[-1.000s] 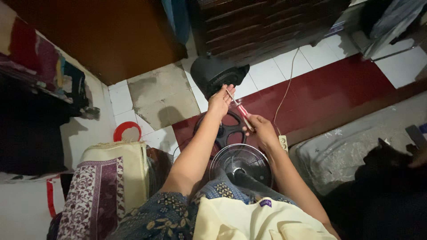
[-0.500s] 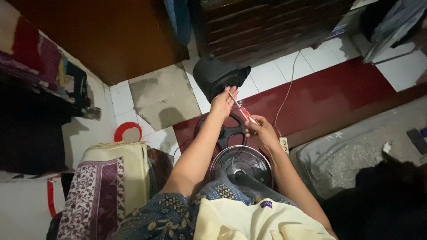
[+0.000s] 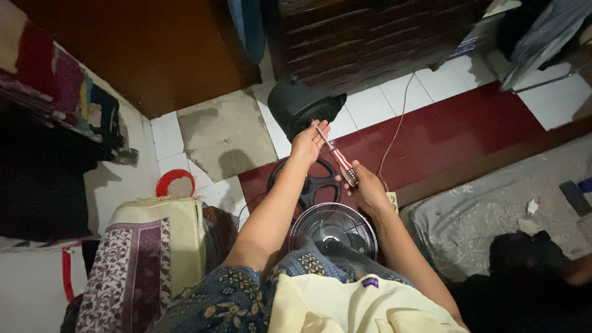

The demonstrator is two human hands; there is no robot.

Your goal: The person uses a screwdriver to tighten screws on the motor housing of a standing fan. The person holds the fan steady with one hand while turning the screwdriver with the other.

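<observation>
My right hand (image 3: 365, 187) grips the red-and-white striped handle of a screwdriver (image 3: 336, 156), whose shaft points up-left toward a black fan motor housing (image 3: 303, 105) on the floor. My left hand (image 3: 308, 143) rests on the lower edge of that housing, fingers pinching near the screwdriver's tip. Below my hands lie a round black fan base ring (image 3: 313, 181) and a wire fan grille (image 3: 334, 227), just in front of my knees.
A thin cord (image 3: 396, 126) runs across the red and white floor tiles. A dark wooden cabinet (image 3: 364, 37) stands behind. A folded patterned mat (image 3: 140, 259) and a red ring (image 3: 174, 183) lie at left; a grey mattress (image 3: 493, 209) at right.
Both hands stay on the motor housing and screwdriver, with only a slight shift of the screwdriver. A dark shape at far right has moved away.
</observation>
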